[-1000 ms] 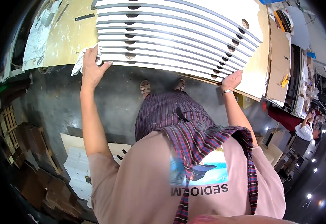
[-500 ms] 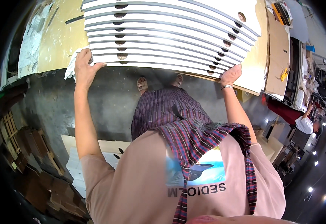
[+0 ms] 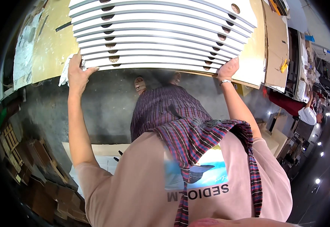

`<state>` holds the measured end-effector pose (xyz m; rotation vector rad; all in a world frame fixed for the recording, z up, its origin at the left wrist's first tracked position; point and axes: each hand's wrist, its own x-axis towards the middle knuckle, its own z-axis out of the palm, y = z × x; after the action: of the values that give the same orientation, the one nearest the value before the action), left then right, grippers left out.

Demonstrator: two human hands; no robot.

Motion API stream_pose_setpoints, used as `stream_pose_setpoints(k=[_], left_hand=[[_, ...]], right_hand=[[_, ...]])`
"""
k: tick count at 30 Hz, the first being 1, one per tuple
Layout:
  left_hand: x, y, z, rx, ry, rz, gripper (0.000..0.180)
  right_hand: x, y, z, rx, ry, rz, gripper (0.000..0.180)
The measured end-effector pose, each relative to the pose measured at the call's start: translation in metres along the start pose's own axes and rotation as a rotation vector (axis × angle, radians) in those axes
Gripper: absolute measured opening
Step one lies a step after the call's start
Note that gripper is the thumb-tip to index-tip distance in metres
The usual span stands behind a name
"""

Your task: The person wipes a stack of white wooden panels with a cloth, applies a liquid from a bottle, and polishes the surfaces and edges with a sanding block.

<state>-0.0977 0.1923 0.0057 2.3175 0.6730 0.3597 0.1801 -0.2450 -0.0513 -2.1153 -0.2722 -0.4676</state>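
Note:
Several white panels (image 3: 161, 38) with grey edges lie overlapped in a stepped stack on the workbench, each with round dark holes near its left and right ends. My left hand (image 3: 78, 73) grips the stack's near left corner, thumb stretched along the front edge and fingers on the left side. A crumpled white cloth (image 3: 64, 72) hangs beside and partly under that hand. At the near right corner my right hand (image 3: 228, 69) is closed round the panel ends, its fingertips partly hidden. A watch or bracelet (image 3: 225, 81) sits on the right wrist.
The pale wooden workbench (image 3: 49, 49) extends left of the stack. Brown cardboard (image 3: 276, 49) and a yellow tool (image 3: 284, 66) lie to the right. Another person (image 3: 306, 115) is at the far right. Wooden pallets (image 3: 10, 140) and cardboard pieces (image 3: 40, 185) stand at lower left.
The stack, bench and both hands appear slightly farther left in the picture, as the whole view has shifted. Both hands keep the same hold at the two near corners.

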Motion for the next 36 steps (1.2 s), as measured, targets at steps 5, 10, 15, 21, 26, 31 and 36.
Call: stream_pose_setpoints(k=[5, 10, 15, 21, 26, 31, 36], left_hand=[[0.000, -0.006, 0.002, 0.095, -0.015, 0.050, 0.066], [-0.008, -0.007, 0.003, 0.194, 0.039, 0.090, 0.054], [-0.007, 0.009, -0.010, 0.117, -0.027, -0.013, 0.045], [-0.005, 0.079, -0.004, -0.153, 0.612, 0.054, 0.030], [0.022, 0.127, 0.039, 0.211, 0.200, 0.478, 0.044], [0.034, -0.023, -0.003, -0.130, 0.588, -0.152, 0.021], [0.055, 0.008, -0.007, -0.499, 0.651, -0.215, 0.029]], right_hand=[[0.001, 0.023, 0.002, 0.036, 0.058, 0.070, 0.029], [0.000, 0.005, 0.003, 0.056, 0.044, 0.080, 0.027], [0.000, 0.016, -0.007, -0.130, -0.060, 0.071, 0.036], [-0.001, -0.016, -0.001, 0.026, 0.031, 0.128, 0.026], [-0.002, 0.002, 0.001, -0.030, 0.032, 0.075, 0.026], [-0.001, -0.005, 0.005, 0.095, 0.095, 0.115, 0.027], [0.001, 0.007, -0.006, 0.039, -0.013, 0.090, 0.033]])
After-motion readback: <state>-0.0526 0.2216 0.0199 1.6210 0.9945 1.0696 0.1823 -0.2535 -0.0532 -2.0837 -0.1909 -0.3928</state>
